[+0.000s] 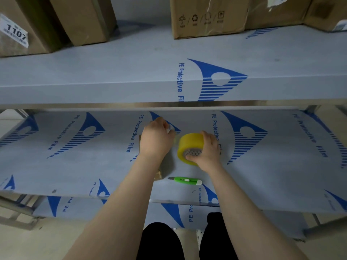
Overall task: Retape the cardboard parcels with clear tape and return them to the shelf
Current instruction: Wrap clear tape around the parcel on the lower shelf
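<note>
A yellowish roll of clear tape is gripped by my right hand, fingers through its core, above the middle shelf. My left hand pinches what looks like the tape's free end just left of the roll. Under my left hand and forearm lies a small flat cardboard parcel, mostly hidden. A green utility knife lies on the shelf just in front of the roll.
The upper shelf carries cardboard boxes: a labelled one at far left, another beside it, a printed one at right. My legs stand before the lowest shelf.
</note>
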